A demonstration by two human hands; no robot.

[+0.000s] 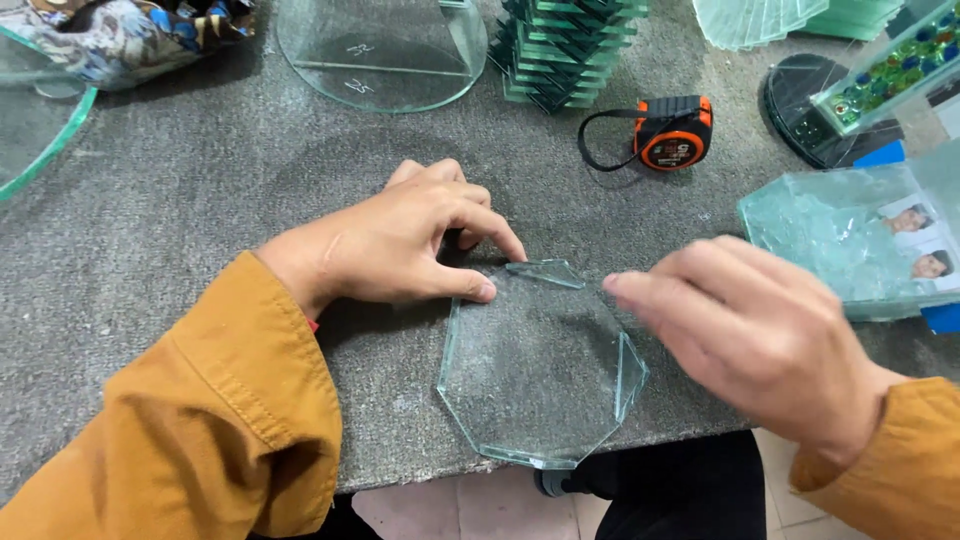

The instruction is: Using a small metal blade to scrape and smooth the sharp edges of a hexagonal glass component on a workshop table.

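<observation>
A clear many-sided glass pane (pixel 535 375) lies flat on the grey felt table (pixel 200 190), close to its front edge. My left hand (pixel 400 240) rests on the pane's top left corner, thumb and forefinger pressing its edge. A small cut-off glass sliver (pixel 545 272) lies along the pane's top edge, just beyond my left fingertips. Another narrow sliver (pixel 628 370) lies at the pane's right edge. My right hand (pixel 745 325), blurred, hovers over the right side with fingers curled; I cannot tell if it holds anything.
An orange and black tape measure (pixel 672 133) lies behind the pane. A stack of green-edged glass pieces (pixel 560 50) and a round glass piece (pixel 385 55) sit at the back. A glass box with broken shards (pixel 850 240) stands at the right, a curved pane (pixel 35 130) at the left.
</observation>
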